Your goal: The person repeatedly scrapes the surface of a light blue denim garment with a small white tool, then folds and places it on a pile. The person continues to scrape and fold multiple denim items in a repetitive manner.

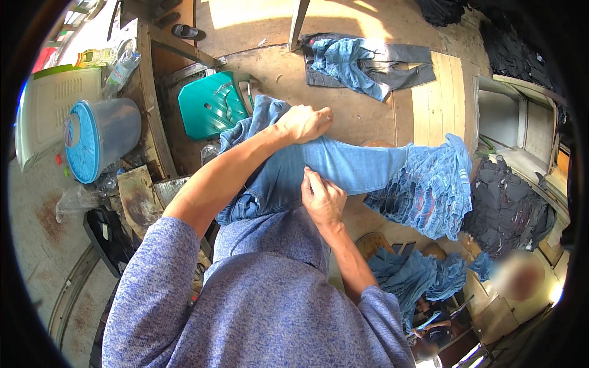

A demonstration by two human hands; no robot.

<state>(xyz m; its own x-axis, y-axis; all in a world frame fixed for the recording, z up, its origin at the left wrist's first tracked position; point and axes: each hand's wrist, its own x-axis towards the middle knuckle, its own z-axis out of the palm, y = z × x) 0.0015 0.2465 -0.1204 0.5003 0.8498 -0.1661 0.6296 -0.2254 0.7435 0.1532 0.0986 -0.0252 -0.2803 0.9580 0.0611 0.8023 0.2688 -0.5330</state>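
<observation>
A pair of light blue jeans (353,162) lies across my lap, one leg stretched out to the right. My left hand (305,124) is closed on the far edge of the jeans. Nearer to me, my right hand (324,199) pinches the denim at the leg's near side. The waist part of the jeans is bunched to the left, partly under my left forearm. The leg's far end meets a thick stack of folded blue jeans (426,190); where one ends and the other begins is hard to tell.
Dark trousers (402,75) with blue jeans on top lie on the wooden floor ahead. A teal plastic stool (211,105) stands front left, a clear bucket (119,132) with a blue lid beyond it. Dark garments (506,205) are heaped right; more jeans (405,279) and other people are lower right.
</observation>
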